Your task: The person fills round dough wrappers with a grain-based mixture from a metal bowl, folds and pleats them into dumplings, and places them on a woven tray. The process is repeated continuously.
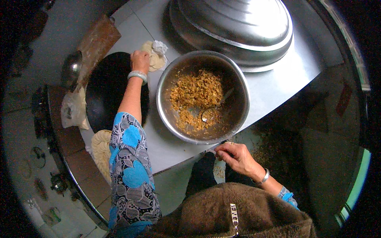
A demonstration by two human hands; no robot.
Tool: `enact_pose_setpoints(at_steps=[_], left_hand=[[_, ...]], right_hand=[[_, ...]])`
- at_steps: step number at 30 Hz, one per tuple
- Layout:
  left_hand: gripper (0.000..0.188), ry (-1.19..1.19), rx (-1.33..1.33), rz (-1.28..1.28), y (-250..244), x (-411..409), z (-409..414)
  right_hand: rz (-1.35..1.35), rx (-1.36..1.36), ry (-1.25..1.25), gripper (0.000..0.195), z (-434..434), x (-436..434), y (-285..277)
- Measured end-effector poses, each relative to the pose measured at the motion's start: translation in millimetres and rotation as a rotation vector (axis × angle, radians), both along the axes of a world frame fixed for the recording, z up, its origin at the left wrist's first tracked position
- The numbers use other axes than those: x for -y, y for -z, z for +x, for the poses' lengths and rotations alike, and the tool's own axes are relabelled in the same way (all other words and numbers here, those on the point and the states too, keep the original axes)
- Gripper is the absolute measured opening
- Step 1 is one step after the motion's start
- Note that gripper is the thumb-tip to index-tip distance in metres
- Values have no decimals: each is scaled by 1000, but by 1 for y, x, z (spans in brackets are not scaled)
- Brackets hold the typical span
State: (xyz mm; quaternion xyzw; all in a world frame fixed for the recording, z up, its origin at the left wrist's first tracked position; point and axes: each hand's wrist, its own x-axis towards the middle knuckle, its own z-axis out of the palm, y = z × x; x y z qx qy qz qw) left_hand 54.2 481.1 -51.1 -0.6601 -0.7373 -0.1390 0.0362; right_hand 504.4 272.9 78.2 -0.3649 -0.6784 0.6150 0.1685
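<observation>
My left hand (140, 62) reaches to a small pile of flat round dough wrappers (157, 61) on the white counter; its fingertips are hidden, so whether it grips one cannot be told. A crumpled white bag or cloth (160, 47) touches the pile. In front of me stands a wide steel bowl (162, 119) of chopped brown filling (198, 89), with a metal spoon (205, 115) lying in it. Below the bowl's near rim is my right hand (233, 156), thumb and fingers pinched at a small pale thing that is too unclear to name.
Large upturned metal basins or lids (238, 38) stand behind the bowl. A dark round pan (110, 89) lies under my left forearm, beside a wooden board (99, 41), a metal ladle or bowl (72, 67), a plastic bag (73, 110) and overlapping dough pieces (101, 148).
</observation>
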Motion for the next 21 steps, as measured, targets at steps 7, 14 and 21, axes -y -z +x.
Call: enact_pose_setpoints(at_steps=[7, 14, 21], left_hand=[[30, -63, 103, 148, 13, -7, -22], [33, -25, -193, -47, 2, -16, -15], [21, -105, -87, 13, 0, -15, -16]], right_hand=[[-55, 33, 19, 14, 3, 7, 7], [-60, 28, 49, 13, 4, 15, 15], [-77, 50, 72, 14, 5, 15, 15]])
